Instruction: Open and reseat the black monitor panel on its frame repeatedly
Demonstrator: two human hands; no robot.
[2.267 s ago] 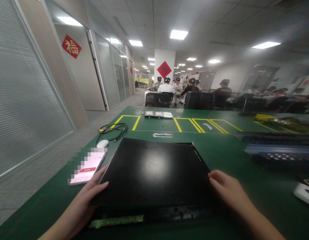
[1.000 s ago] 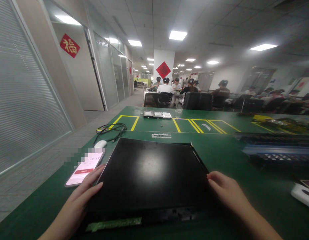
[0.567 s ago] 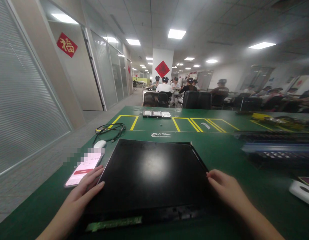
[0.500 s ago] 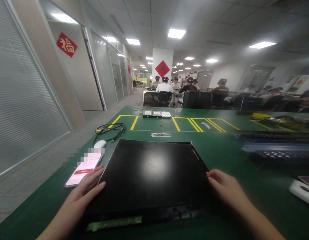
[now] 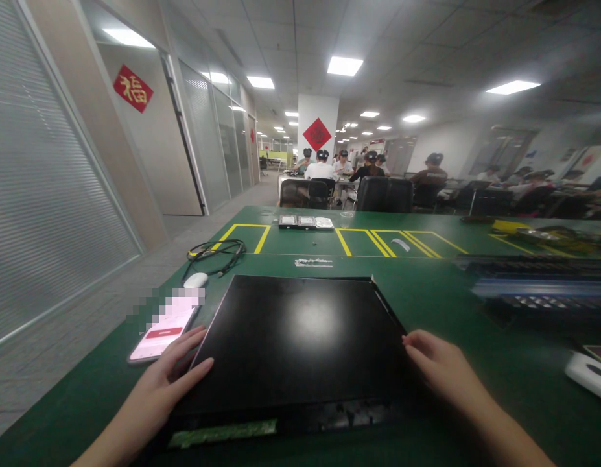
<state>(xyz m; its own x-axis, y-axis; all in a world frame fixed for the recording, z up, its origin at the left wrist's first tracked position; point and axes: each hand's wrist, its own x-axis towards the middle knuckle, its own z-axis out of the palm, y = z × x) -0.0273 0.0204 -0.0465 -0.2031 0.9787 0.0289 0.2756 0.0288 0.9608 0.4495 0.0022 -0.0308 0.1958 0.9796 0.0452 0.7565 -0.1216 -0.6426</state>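
My left hand and right hand flat, ungripping, on black panel's sides | press evenly (phone near surface's left edge).

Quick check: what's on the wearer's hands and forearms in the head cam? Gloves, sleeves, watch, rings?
Nothing worn that shows. The left hand and right hand are bare, with no gloves or rings visible. Both forearms are bare as far as the frame's bottom edge: no sleeve, cuff, watch or wristband in view. Fingernails look short and unpainted, though the picture is soft.
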